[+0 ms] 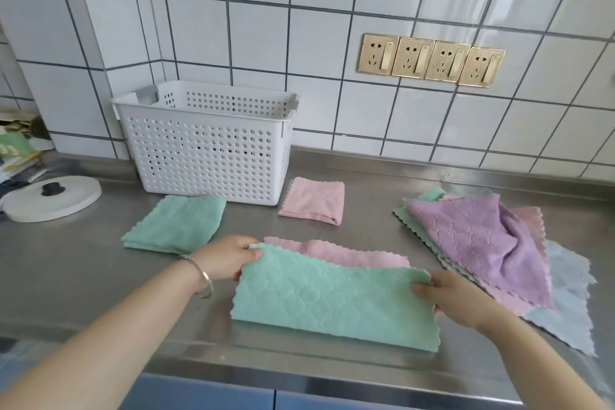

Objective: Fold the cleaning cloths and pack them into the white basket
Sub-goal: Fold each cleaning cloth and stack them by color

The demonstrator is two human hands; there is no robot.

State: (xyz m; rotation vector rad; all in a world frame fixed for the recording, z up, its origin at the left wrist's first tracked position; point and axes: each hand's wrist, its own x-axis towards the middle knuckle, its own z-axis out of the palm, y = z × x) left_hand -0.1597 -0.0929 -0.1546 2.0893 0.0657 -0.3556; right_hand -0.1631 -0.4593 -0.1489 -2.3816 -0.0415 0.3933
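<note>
A green-and-pink cloth (332, 299) lies half folded near the counter's front edge, green side up, pink showing along its far edge. My left hand (229, 256) pinches its upper left corner. My right hand (456, 299) pinches its upper right corner. The white perforated basket (206, 150) stands against the tiled wall. In front of the basket lie a folded green cloth (176, 223) on the left and a folded pink cloth (314, 200) on the right. A loose pile of unfolded cloths (482, 243), purple on top, lies to the right.
A white round lid (50, 198) with a black knob lies at the left on the steel counter (83, 260). Packets are stacked at the far left edge. Several gold wall sockets (431, 60) sit above the counter at the right.
</note>
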